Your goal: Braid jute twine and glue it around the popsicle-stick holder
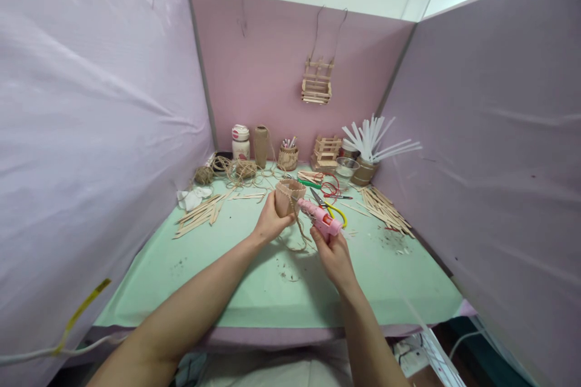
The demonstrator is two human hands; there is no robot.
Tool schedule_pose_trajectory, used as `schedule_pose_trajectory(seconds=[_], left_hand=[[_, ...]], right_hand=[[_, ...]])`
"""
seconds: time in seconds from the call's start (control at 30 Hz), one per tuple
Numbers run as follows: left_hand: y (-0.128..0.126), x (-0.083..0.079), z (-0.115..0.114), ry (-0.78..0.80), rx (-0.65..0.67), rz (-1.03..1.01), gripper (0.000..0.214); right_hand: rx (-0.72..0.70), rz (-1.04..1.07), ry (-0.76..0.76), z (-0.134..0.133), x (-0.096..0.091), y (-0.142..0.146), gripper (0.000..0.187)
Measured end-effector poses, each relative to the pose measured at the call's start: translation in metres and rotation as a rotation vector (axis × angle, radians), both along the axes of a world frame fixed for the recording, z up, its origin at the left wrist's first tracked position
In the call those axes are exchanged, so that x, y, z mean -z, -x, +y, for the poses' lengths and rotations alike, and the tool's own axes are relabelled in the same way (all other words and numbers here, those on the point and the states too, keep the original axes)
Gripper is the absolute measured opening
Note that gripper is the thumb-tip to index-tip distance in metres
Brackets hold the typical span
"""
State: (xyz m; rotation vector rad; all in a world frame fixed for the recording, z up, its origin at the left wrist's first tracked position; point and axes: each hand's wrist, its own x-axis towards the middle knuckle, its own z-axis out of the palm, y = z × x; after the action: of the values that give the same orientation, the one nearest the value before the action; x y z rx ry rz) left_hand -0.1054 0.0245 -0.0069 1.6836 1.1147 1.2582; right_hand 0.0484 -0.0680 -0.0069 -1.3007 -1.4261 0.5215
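My left hand (271, 221) is closed around a small tan cup (284, 200) with a braided twine edge at its rim, held above the table. A loose tail of twine (300, 230) hangs down from the cup. In my right hand (334, 253) is a pink hot glue gun (323, 218), its nozzle pointing left at the cup's upper side. Whether the nozzle touches the cup, I cannot tell. Just behind the glue gun lie scissors (338, 213) with yellow handles.
Wooden sticks lie in piles at left (200, 214) and right (385, 208). Tangled twine (240, 170), a white bottle (241, 144), a pen cup (288, 157), a small wooden rack (325, 152) and a pot of white glue sticks (364, 169) line the back. Fabric-covered walls enclose the table.
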Motion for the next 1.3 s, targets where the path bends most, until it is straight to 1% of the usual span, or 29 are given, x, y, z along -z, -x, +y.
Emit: schedule_pose_trajectory(seconds=[0.23,0.47,0.57,0.77,1.0,1.1,1.3], left_hand=[[0.0001,-0.0003,-0.0003,0.003,-0.002,0.003,0.068],[-0.0002,-0.0018,-0.0012,0.015,0.001,0.004,0.068],[0.0,-0.0027,-0.0018,0.017,0.002,0.012,0.068],[-0.0001,-0.0017,-0.0015,0.018,0.0,0.002,0.068],[0.0004,0.0008,0.0003,0.009,0.004,-0.012,0.069],[0.0005,0.0005,0.0006,0.012,-0.007,-0.01,0.067],[0.0,-0.0014,-0.0007,0.026,0.013,-0.023,0.065]], right_hand=[[-0.004,0.022,0.01,0.0012,0.002,-0.0008,0.03],[-0.002,-0.001,0.001,0.0011,0.0019,-0.0008,0.028],[0.002,-0.006,0.027,0.0013,0.0028,-0.001,0.03],[0.012,-0.012,0.011,0.0007,0.0008,-0.0007,0.03],[0.034,-0.013,0.037,-0.0005,-0.0002,-0.0021,0.03],[0.037,-0.01,0.032,-0.0003,-0.0016,-0.0026,0.03],[0.04,0.002,0.016,0.0006,-0.002,-0.0024,0.029]])
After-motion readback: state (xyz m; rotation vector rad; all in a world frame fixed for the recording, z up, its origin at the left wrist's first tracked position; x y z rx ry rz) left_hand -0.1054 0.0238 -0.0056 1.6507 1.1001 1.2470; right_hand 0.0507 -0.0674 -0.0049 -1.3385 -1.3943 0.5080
